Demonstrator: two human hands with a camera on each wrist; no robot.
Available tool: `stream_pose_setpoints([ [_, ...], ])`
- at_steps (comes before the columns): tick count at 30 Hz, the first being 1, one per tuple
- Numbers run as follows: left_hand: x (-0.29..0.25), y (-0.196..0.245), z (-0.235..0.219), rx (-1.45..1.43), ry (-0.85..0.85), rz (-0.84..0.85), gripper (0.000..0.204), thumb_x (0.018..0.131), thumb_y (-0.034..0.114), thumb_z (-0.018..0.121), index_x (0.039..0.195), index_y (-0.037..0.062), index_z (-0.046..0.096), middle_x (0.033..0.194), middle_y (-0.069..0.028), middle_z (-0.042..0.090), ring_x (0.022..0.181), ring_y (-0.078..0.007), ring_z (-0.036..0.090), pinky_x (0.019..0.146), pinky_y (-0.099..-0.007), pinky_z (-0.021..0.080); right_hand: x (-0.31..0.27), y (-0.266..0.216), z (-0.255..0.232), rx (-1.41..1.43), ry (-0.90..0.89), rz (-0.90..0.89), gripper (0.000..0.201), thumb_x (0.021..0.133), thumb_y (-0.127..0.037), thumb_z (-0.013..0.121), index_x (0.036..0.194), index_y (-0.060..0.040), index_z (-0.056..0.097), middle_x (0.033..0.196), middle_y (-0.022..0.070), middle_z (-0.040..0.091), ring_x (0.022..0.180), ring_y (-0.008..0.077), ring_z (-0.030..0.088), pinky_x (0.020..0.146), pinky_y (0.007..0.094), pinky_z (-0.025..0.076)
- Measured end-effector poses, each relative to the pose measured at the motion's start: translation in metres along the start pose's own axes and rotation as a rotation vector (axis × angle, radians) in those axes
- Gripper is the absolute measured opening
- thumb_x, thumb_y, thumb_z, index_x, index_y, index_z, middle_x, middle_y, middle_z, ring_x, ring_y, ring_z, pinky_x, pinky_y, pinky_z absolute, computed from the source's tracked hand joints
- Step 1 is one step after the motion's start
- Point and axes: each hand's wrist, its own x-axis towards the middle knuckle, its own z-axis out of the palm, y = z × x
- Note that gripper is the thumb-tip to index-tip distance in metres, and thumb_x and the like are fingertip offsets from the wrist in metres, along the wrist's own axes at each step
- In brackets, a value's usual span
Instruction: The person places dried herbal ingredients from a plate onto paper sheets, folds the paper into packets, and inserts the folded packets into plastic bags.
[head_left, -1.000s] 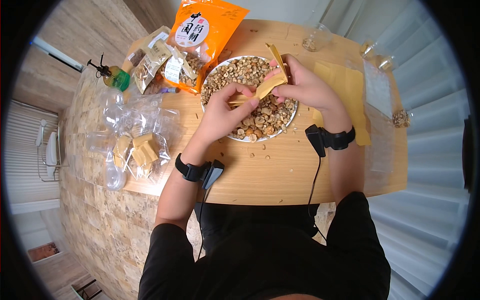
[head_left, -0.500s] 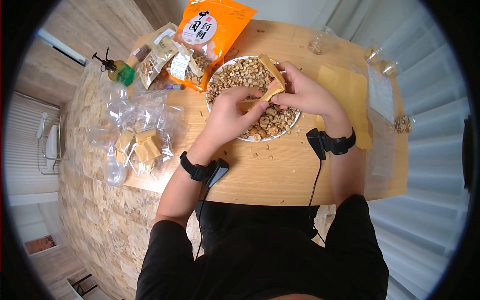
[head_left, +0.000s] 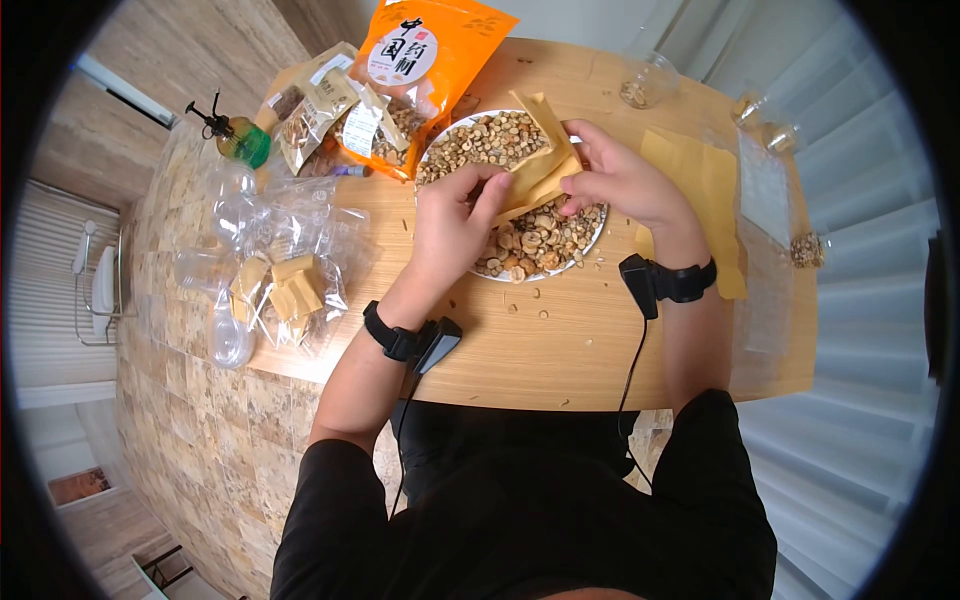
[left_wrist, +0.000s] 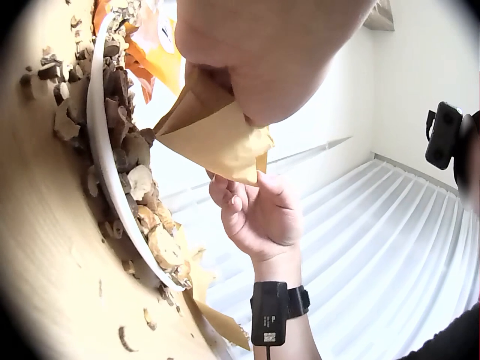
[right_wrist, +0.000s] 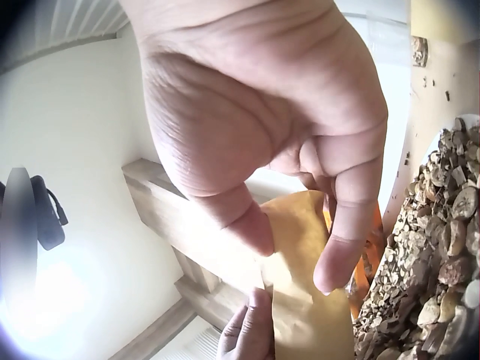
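Above the plate of dried herb pieces, both hands hold a folded piece of brown kraft paper, creased and partly opened out. My left hand pinches its near left side, thumb on top and fingers curled beneath. At the right side, my right hand grips the paper's edge between thumb and fingers. In the right wrist view, the paper hangs between the right thumb and index finger. In the left wrist view it forms a pocket-like fold. The white plate is heaped with sliced dried pieces, partly hidden by the hands.
An orange bag and smaller herb packets stand at the back left. Clear plastic packaging with kraft packets lies at left, near a green spray bottle. Kraft sheets and small jars are at right.
The kraft paper has spread wider between the hands. The left thumb has come up onto its upper face, and the right hand has shifted slightly outward.
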Motion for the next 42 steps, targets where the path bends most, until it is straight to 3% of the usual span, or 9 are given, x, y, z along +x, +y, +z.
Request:
stream_pose_setpoints([
  [7, 0.006, -0.015, -0.001, -0.192, 0.143, -0.158, 0.012, 0.089, 0.009, 0.064, 0.093, -0.0014, 0.064, 0.073, -0.0057, 0.064, 0.065, -0.0088, 0.058, 0.059, -0.0229, 0.047, -0.003, -0.001, 0.0, 0.205, 0.107, 0.009, 0.048, 0.089, -0.004, 0.05, 0.134, 0.0009, 0.036, 0.119, 0.0121, 0.056, 0.094, 0.0197, 0.064, 0.073, 0.0317, 0.058],
  [12, 0.01, -0.02, -0.001, -0.085, 0.201, 0.047, 0.012, 0.087, 0.002, 0.06, 0.098, -0.0021, 0.061, 0.092, -0.0101, 0.064, 0.076, -0.0146, 0.061, 0.064, -0.0234, 0.049, 0.003, 0.009, -0.009, 0.39, 0.072, -0.025, 0.041, 0.092, -0.007, 0.046, 0.132, -0.0013, 0.039, 0.119, 0.0115, 0.057, 0.097, 0.021, 0.064, 0.072, 0.0341, 0.059],
  [17, 0.008, -0.003, -0.003, 0.033, 0.052, 0.189, 0.034, 0.084, 0.015, 0.067, 0.112, -0.0013, 0.057, 0.096, -0.0123, 0.063, 0.086, -0.0211, 0.062, 0.07, -0.0298, 0.051, 0.003, 0.006, -0.007, 0.4, 0.097, -0.078, 0.039, 0.092, -0.008, 0.048, 0.13, -0.0004, 0.041, 0.116, 0.0112, 0.058, 0.095, 0.0209, 0.065, 0.069, 0.0331, 0.059],
  [18, 0.007, 0.003, -0.003, 0.075, 0.02, 0.161, 0.046, 0.082, 0.021, 0.07, 0.119, -0.0015, 0.053, 0.1, -0.0144, 0.063, 0.087, -0.0225, 0.061, 0.073, -0.0304, 0.05, 0.002, 0.005, -0.008, 0.4, 0.097, -0.078, 0.039, 0.092, -0.008, 0.048, 0.13, -0.0004, 0.041, 0.116, 0.0112, 0.058, 0.095, 0.0209, 0.065, 0.069, 0.0331, 0.059],
  [25, 0.007, -0.019, 0.001, -0.235, -0.041, -0.122, 0.036, 0.09, 0.012, 0.059, 0.122, -0.0016, 0.049, 0.104, -0.01, 0.064, 0.084, -0.0117, 0.06, 0.071, -0.0255, 0.049, -0.002, 0.002, -0.012, 0.295, 0.159, -0.053, 0.041, 0.09, -0.007, 0.05, 0.129, 0.001, 0.042, 0.115, 0.0121, 0.059, 0.092, 0.0206, 0.065, 0.064, 0.0323, 0.06],
  [28, 0.01, -0.013, -0.006, -0.417, -0.026, -0.303, 0.018, 0.093, 0.007, 0.055, 0.11, 0.0013, 0.051, 0.095, -0.0038, 0.063, 0.082, -0.0054, 0.056, 0.074, -0.0206, 0.046, -0.006, -0.002, -0.014, 0.304, 0.256, -0.076, 0.043, 0.088, -0.007, 0.051, 0.129, 0.0015, 0.042, 0.115, 0.0116, 0.059, 0.093, 0.0192, 0.065, 0.063, 0.0312, 0.059],
  [35, 0.011, -0.026, -0.002, -0.383, -0.003, -0.178, 0.016, 0.09, 0.01, 0.062, 0.096, -0.0011, 0.052, 0.076, 0.0005, 0.059, 0.066, -0.0034, 0.052, 0.059, -0.0195, 0.044, -0.006, 0.006, -0.027, 0.311, 0.257, -0.104, 0.042, 0.087, -0.007, 0.051, 0.128, 0.0015, 0.044, 0.113, 0.0103, 0.06, 0.094, 0.016, 0.064, 0.066, 0.0281, 0.057],
  [37, 0.011, -0.026, -0.006, -0.206, -0.013, -0.262, 0.017, 0.09, 0.014, 0.064, 0.088, -0.0002, 0.055, 0.069, 0.0025, 0.056, 0.062, -0.0026, 0.048, 0.055, -0.0189, 0.041, -0.007, 0.004, -0.026, 0.307, 0.265, -0.106, 0.041, 0.087, -0.007, 0.052, 0.127, 0.0019, 0.045, 0.113, 0.0102, 0.06, 0.093, 0.0157, 0.063, 0.068, 0.0284, 0.057],
  [42, 0.011, -0.025, -0.01, -0.299, -0.042, -0.341, 0.022, 0.092, 0.019, 0.062, 0.079, 0.0008, 0.058, 0.066, 0.0037, 0.054, 0.059, -0.0023, 0.044, 0.051, -0.0197, 0.036, -0.007, 0.003, -0.028, 0.333, 0.272, -0.153, 0.039, 0.086, -0.006, 0.052, 0.124, 0.0034, 0.048, 0.111, 0.0098, 0.061, 0.092, 0.0153, 0.063, 0.073, 0.0295, 0.055],
])
